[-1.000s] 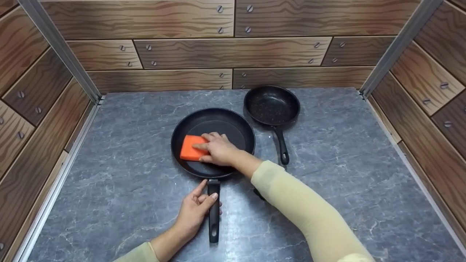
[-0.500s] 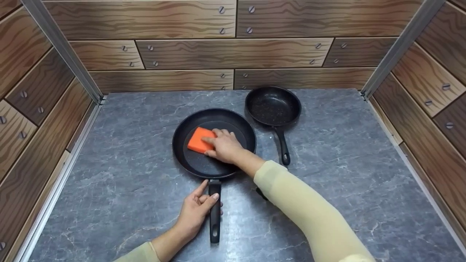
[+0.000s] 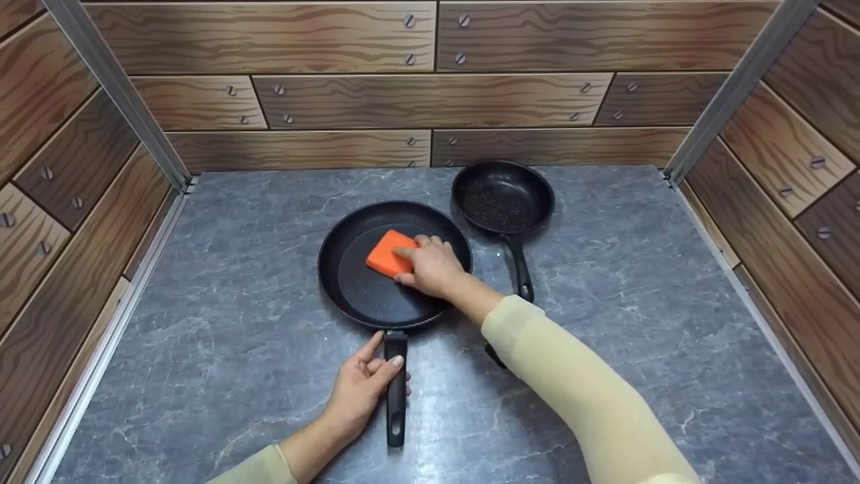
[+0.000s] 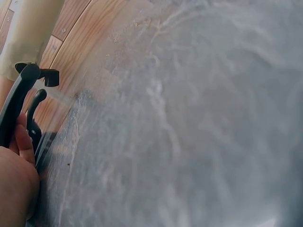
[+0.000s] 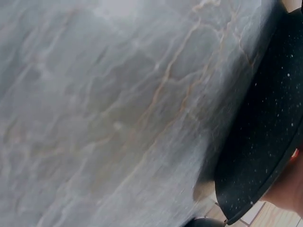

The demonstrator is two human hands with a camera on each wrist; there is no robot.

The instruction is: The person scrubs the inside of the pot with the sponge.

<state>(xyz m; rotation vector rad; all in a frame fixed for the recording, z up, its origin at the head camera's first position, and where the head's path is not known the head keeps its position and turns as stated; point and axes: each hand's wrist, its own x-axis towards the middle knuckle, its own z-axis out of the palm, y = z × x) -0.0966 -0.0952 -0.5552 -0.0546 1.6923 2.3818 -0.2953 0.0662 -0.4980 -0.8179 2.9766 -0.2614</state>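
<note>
A large black frying pan (image 3: 359,296) sits on the grey marbled tabletop, its handle (image 3: 396,420) towards me. My left hand (image 3: 353,393) holds that handle near the pan, thumb on top. In the left wrist view the same handle (image 4: 16,99) rises from the left hand (image 4: 19,184). Inside the pan, right of its middle, lies an orange sponge (image 3: 386,254). My right hand (image 3: 435,269) grips the sponge's right side, fingers spread over it. The right wrist view shows the pan's speckled outer wall (image 5: 265,127), which hides the sponge almost wholly, with part of the right hand (image 5: 286,187) behind it.
A smaller black frying pan (image 3: 502,195) stands behind and to the right, its handle (image 3: 519,265) pointing towards me, close to my right forearm. Wood-patterned walls (image 3: 430,101) with metal corner posts (image 3: 712,87) enclose the back and sides of the tabletop (image 3: 222,282).
My right hand has slid the sponge from the pan's left side up and to the right across its bottom. The left hand and both pans have stayed in place.
</note>
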